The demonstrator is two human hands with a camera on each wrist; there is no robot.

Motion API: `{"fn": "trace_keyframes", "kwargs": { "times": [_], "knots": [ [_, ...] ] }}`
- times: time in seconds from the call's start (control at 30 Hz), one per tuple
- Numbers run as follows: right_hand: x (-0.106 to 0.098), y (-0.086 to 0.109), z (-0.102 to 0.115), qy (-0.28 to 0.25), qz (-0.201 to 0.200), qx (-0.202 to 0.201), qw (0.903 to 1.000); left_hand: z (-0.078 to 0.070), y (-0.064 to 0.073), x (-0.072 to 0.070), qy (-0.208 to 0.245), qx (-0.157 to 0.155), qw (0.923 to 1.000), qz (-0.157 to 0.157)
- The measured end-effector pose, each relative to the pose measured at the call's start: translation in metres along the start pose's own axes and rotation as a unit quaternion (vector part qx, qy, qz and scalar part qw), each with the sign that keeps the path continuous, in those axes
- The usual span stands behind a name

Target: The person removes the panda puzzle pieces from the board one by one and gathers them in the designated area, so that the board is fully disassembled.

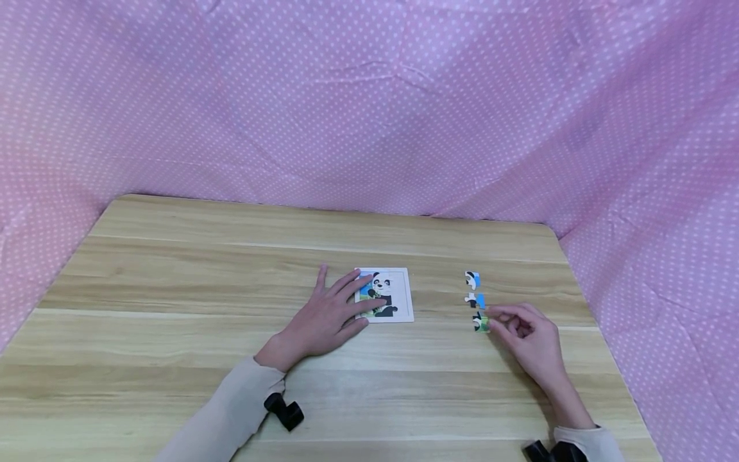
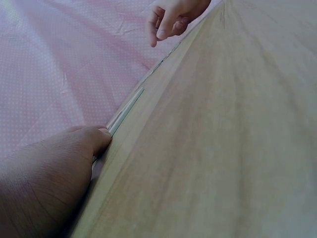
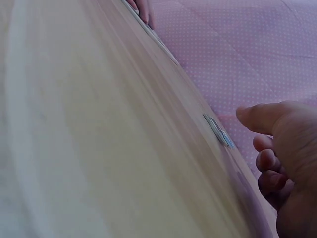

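Observation:
A square panda puzzle board [image 1: 410,301] with a white frame lies on the table; its left part shows a panda picture and its right part is blank white. My left hand [image 1: 329,317] rests with spread fingers over the board's left side, hiding some of the picture. To the right, three loose puzzle pieces stand in a column: a top piece [image 1: 472,280], a middle piece [image 1: 475,300] and a green-edged bottom piece [image 1: 480,322]. My right hand [image 1: 528,337] hovers just right of the bottom piece, thumb and index finger apart, nothing seen between them.
The wooden table [image 1: 231,256] extends widely around the board and pieces. A pink dotted cloth [image 1: 369,115] hangs behind the table and along its sides. Black wrist cameras [image 1: 284,411] sit at both sleeves.

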State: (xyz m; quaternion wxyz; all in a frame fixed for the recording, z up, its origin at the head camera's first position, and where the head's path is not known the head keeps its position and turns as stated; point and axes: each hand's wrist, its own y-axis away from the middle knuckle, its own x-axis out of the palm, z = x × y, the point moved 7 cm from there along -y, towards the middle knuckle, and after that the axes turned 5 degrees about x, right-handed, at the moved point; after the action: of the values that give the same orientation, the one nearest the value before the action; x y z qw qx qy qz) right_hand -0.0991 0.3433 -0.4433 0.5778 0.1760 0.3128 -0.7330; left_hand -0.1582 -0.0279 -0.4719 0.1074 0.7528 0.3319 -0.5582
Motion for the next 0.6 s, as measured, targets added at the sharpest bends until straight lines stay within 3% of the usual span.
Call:
{"fn": "trace_keyframes", "kwargs": {
  "times": [0.33, 0.6],
  "knots": [
    [0.004, 0.003, 0.014, -0.052, -0.039, -0.009, 0.9979, -0.001, 0.000, 0.000, 0.001, 0.003, 1.0000, 0.000],
    [0.014, 0.004, 0.035, -0.073, -0.036, -0.006, 0.9967, -0.001, 0.000, -0.001, 0.000, 0.003, 1.0000, -0.002]
  ]
}}
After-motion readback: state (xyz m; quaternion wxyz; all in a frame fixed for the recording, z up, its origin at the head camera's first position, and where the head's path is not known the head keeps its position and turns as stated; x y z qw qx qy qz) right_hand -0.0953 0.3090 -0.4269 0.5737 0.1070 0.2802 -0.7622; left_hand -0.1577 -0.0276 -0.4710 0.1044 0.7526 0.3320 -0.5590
